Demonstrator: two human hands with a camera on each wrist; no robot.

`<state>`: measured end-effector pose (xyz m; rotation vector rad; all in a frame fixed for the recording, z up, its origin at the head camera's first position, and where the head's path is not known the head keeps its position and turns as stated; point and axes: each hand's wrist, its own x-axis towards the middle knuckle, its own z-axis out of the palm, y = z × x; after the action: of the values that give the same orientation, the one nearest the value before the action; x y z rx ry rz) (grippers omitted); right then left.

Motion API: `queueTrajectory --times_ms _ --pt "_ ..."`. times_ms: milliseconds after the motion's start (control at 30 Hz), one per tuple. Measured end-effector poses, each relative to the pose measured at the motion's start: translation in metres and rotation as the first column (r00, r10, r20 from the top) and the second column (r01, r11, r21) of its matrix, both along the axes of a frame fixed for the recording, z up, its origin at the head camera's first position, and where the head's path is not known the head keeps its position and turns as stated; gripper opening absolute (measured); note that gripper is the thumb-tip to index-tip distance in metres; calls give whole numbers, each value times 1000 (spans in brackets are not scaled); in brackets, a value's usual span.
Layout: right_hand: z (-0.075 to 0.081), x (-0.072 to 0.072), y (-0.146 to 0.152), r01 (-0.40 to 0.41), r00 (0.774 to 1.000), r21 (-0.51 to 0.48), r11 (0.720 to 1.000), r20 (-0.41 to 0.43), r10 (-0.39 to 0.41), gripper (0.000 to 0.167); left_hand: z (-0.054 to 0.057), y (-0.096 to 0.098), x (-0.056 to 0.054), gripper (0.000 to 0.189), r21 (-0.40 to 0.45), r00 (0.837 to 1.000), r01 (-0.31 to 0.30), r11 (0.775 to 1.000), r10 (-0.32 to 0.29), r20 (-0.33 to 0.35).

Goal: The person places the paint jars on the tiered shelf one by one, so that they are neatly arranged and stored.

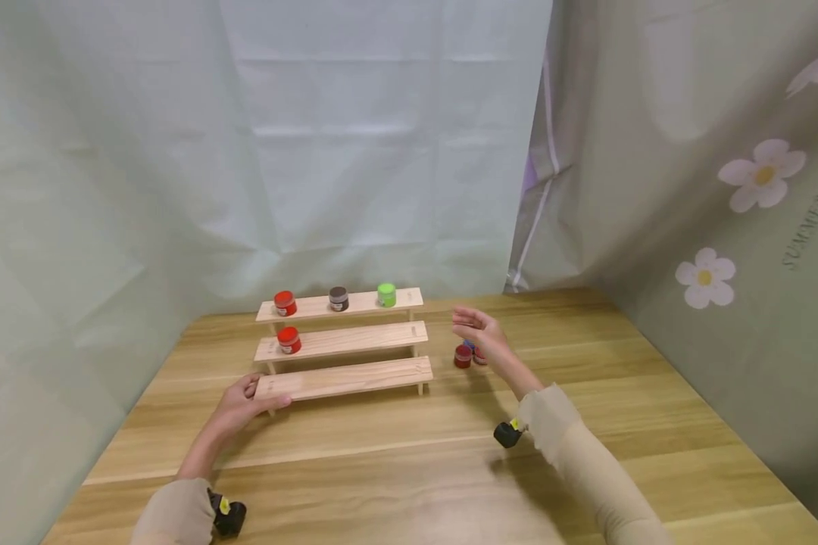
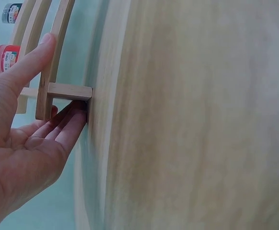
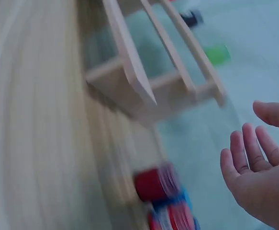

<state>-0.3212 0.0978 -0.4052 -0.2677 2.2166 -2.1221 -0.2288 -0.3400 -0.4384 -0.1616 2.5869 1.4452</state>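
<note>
A three-tier wooden display rack (image 1: 354, 378) stands on the table. My left hand (image 1: 240, 405) holds the left end of its lowest step, the thumb (image 2: 43, 45) along the board and the other fingers at the leg beneath. On the top step are a red paint jar (image 1: 285, 303), a black jar (image 1: 338, 299) and a bright green jar (image 1: 386, 295). Another red jar (image 1: 289, 341) sits at the left of the middle step. To the right of the rack, my right hand (image 1: 482, 333) is in the air with nothing in it, fingers loosely extended. It partly hides the jars behind it.
On the table right of the rack, a dark red jar (image 1: 463, 356) stands close to a blue jar (image 1: 469, 344) and another red jar (image 1: 480, 356). Pale curtains (image 1: 382, 151) hang behind the wooden table (image 1: 395, 469), and a flowered cloth (image 1: 743, 250) hangs on the right.
</note>
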Motion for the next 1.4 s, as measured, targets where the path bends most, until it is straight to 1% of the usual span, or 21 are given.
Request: queueTrajectory --times_ms 67,133,200,267,367,500,633,733,800,1000,1167,1400 --pt "-4 -1 16 43 999 -10 999 -14 -43 52 -1 1 -1 104 5 1000 3 1000 -3 0" --pt "-8 -3 31 88 996 -49 995 -22 -89 53 -2 2 -2 105 10 1000 6 1000 -6 -2" --pt "-10 -4 44 126 992 -75 989 -8 -127 54 -3 3 -2 104 19 1000 6 1000 -6 -5" --pt "-13 -6 54 141 990 -78 987 8 -141 55 -3 3 -2 105 23 1000 1 1000 -1 -5" --pt "-19 -6 61 163 986 -53 985 30 -162 56 -2 1 1 103 21 1000 -6 1000 6 -6" --pt "-32 -6 67 196 980 -48 979 50 -194 55 -2 -2 4 99 -1 1000 -9 1000 9 -16" --pt "-48 -7 74 208 976 -93 974 86 -200 52 -1 -2 5 96 -18 1000 2 1000 -3 -27" --pt "-56 -8 80 225 970 -110 968 120 -212 53 -2 -1 4 97 -7 1000 14 1000 -14 -26" --pt "-59 -8 82 223 968 -87 971 134 -210 55 -2 -1 3 99 5 1000 17 1000 -17 -18" --pt "-61 -11 79 172 974 -1 985 147 -170 57 -2 -1 -1 101 17 1000 16 1000 -16 -15" --pt "-63 -13 75 167 973 85 982 146 -179 58 -3 -1 -2 97 11 1000 9 1000 -9 -25" --pt "-73 -13 73 174 973 131 976 128 -191 59 -7 -3 -3 99 19 1000 13 1000 -13 -22"
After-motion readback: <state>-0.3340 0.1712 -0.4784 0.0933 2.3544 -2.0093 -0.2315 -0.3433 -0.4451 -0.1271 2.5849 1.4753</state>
